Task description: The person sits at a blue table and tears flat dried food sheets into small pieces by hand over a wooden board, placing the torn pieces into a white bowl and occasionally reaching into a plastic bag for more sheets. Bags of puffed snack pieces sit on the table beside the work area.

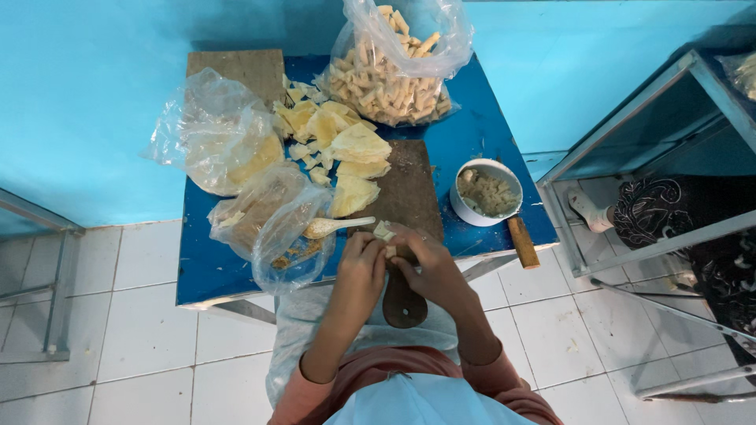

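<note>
My left hand [361, 264] and my right hand [423, 264] meet over the near end of a dark wooden cutting board [409, 189], both pinching one small pale wrapper piece [384, 233]. Triangular yellow wrappers [353, 161] lie piled on the board's far left. A pale plastic spoon [335, 227] rests just left of my hands. To the right, a white bowl [465, 211] holds a greyish filling [488, 193].
The small blue table [480, 130] stands against a turquoise wall. A clear bag of rolled pieces [394, 75] sits at the back; crumpled plastic bags [216, 134] lie left. A wooden handle [523, 242] lies by the bowl. A metal rack [630, 157] and another person's foot [587, 208] are at right.
</note>
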